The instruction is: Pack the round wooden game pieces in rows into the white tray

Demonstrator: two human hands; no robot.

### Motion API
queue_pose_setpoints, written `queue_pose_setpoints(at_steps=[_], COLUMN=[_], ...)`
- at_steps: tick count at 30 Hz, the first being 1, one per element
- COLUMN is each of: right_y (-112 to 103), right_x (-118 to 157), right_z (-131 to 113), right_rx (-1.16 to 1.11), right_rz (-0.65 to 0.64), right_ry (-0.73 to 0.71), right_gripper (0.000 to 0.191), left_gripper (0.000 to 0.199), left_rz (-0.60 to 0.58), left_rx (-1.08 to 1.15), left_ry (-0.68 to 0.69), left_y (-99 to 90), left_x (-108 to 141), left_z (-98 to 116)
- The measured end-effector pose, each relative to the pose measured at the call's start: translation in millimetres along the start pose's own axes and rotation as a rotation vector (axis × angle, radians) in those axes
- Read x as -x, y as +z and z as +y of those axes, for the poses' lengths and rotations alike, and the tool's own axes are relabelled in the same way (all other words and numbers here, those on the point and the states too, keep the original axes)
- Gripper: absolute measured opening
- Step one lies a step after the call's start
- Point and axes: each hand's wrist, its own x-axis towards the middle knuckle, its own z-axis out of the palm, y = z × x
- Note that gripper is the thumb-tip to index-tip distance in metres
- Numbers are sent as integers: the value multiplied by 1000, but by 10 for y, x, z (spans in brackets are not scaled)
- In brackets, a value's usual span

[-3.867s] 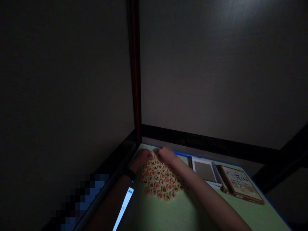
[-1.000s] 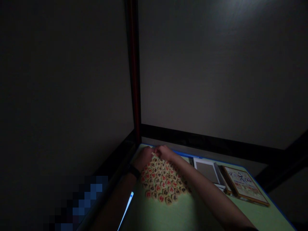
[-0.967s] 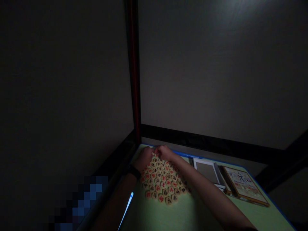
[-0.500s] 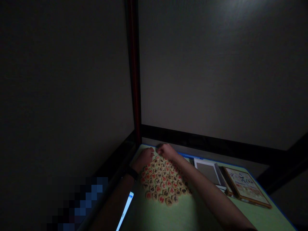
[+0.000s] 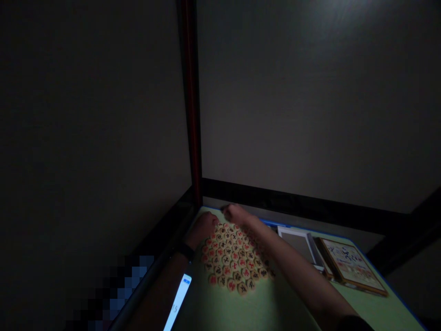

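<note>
A tight cluster of round xiangqi pieces [image 5: 234, 254], marked with red and black characters, lies flat on a pale green table [image 5: 237, 312]. My left hand [image 5: 206, 225], a dark band on its wrist, is curled at the far left edge of the cluster, close to the pieces there. My right hand [image 5: 234, 213] is closed just beyond the far edge, near the table's back corner. Whatever either set of fingers holds is hidden or too small and dark to name. My right forearm covers part of the cluster's right side.
On the right of the table lie an open white-rimmed tray [image 5: 298, 246] and a flat printed box [image 5: 351, 266]. A phone with a lit screen [image 5: 177, 301] is by my left forearm. Dark-trimmed walls [image 5: 303, 115] meet at a red post [image 5: 193, 115] behind the table.
My right hand has shifted slightly left and away from the pieces. My left hand has drawn slightly left. The cluster looks nearly the same.
</note>
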Motion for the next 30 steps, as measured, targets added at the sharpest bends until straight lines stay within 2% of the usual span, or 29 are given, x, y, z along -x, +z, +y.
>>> queue_pose_setpoints(at_steps=[4, 10, 15, 20, 24, 27, 30], right_y=[12, 106, 22, -106, -27, 110, 259], right_x=[-2, -9, 65, 412, 775, 944, 1011], right_z=[85, 178, 282, 506, 564, 513, 444], right_rx=[-124, -242, -252, -190, -145, -138, -142], right_rz=[14, 35, 69, 110, 119, 120, 133], right_ry=[19, 34, 53, 97, 99, 73, 44], right_gripper=[40, 28, 21, 28, 31, 32, 35], left_gripper=[32, 31, 35, 41, 48, 50, 49], left_rz=[5, -2, -5, 77, 48, -5, -46], left_rx=[-36, -75, -91, -44, -90, -137, -178], left_ry=[-19, -31, 8, 201, 314, 307, 196], left_y=[-34, -57, -80, 33, 202, 249, 220], left_x=[33, 126, 179, 127, 51, 63, 148], left_z=[-28, 2, 50, 171, 343, 464, 546])
